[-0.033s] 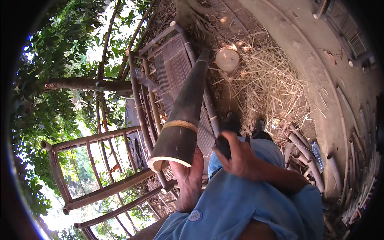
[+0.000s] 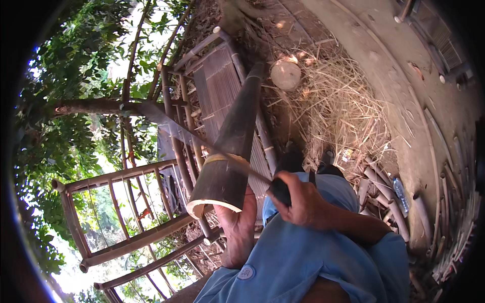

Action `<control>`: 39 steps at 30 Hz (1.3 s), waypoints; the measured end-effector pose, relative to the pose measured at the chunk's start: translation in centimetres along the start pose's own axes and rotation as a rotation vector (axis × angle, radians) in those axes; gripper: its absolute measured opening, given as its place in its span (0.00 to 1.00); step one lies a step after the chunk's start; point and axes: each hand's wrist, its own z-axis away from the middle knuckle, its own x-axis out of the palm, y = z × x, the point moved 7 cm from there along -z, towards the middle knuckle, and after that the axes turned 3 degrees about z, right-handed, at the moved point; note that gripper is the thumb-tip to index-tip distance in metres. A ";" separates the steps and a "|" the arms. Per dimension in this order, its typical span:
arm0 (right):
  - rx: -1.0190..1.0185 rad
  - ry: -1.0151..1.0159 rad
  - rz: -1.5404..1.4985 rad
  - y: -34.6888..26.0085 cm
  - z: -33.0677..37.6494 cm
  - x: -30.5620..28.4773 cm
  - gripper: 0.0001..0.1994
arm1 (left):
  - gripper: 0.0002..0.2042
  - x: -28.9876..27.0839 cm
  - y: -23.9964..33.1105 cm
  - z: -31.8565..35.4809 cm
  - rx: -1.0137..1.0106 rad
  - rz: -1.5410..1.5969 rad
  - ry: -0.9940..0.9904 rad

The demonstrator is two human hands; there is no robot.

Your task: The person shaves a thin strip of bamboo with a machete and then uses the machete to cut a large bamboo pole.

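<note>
Because the fisheye bends everything toward its dark rim, the head view leaves much unclear: the far end of the bamboo pole (image 2: 230, 151) runs off into shadow near the slatted bamboo frame (image 2: 217, 86), and the bundle of canes (image 2: 454, 212) at the right edge is cut off by the black border. Part of the left hand (image 2: 240, 230) is hidden under the pole's cut end, so its fingers cannot be counted; what shows is the palm and wrist pressed up against the underside of that open, pale-rimmed end, propping it. Its grip looks wrapped on the pole, though how tightly cannot be told. The right hand (image 2: 303, 204) is clearer: its grip is closed tight around the dark handle of a long knife (image 2: 202, 139), whose thin blade slants up and to the left across the pole, just above a light band near the cut end. The blade's tip is lost against the tree trunk (image 2: 86, 106) and leaves. The pole lies tilted, its thick end toward the person's blue-clad lap (image 2: 303, 262). Beyond it, a round pale stump (image 2: 286, 74) sits beside a heap of dry straw (image 2: 343, 111). A small plastic bottle (image 2: 400, 191) lies among cut canes at right; its contents are too small to make out.
</note>
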 end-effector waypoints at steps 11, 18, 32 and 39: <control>0.886 -0.317 -0.422 18.7 -6.6 7.0 0.26 | 0.26 -6.9 11.7 1.4 0.068 -0.023 0.172; 1.103 -0.217 -0.692 30.8 -16.4 18.4 0.31 | 0.25 -14.2 20.4 4.7 0.080 -0.443 0.242; 1.455 -0.103 -1.050 37.0 -16.7 33.3 0.29 | 0.58 -10.4 27.1 -1.5 -1.066 -2.100 0.084; 1.267 -0.086 -1.135 34.6 -18.7 34.8 0.28 | 0.51 -14.0 30.4 0.6 -0.636 -1.933 0.311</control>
